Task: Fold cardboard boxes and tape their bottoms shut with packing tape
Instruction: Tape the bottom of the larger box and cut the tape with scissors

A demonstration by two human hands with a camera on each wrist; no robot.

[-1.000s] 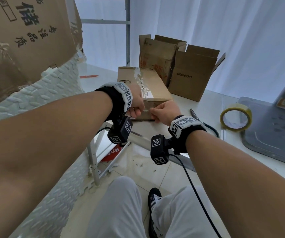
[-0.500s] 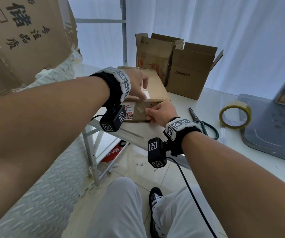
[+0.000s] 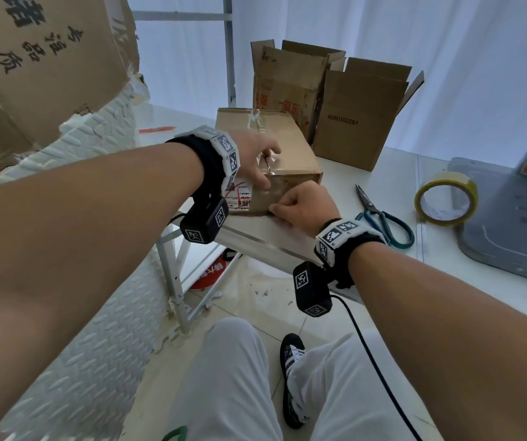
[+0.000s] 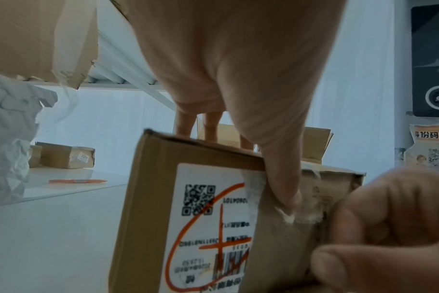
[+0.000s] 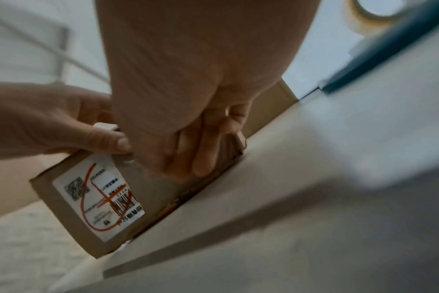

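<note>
A closed cardboard box (image 3: 291, 154) (image 4: 148, 198) (image 5: 160, 190) lies at the near edge of the white table (image 3: 348, 183). A white shipping label (image 3: 240, 198) with red marks sticks to its near face, and clear tape runs along its top seam. My left hand (image 3: 256, 160) (image 4: 251, 79) clamps the top near edge, fingers on top and thumb (image 4: 283, 182) pressed on the tape end on the near face. My right hand (image 3: 300, 205) (image 5: 188, 79) lies against the lower near face and its fingers (image 5: 203, 158) press there, holding nothing.
A tape roll (image 3: 456, 179) and teal-handled scissors (image 3: 380, 218) lie to the right, beside a grey base (image 3: 510, 218). Two open boxes (image 3: 287, 87) (image 3: 357, 122) stand behind. A large torn carton (image 3: 33, 58) hangs at upper left. My legs are below the table edge.
My left hand has slid up from the near face onto the box's top edge. My right hand stays low on the near face. The view has drawn closer.
</note>
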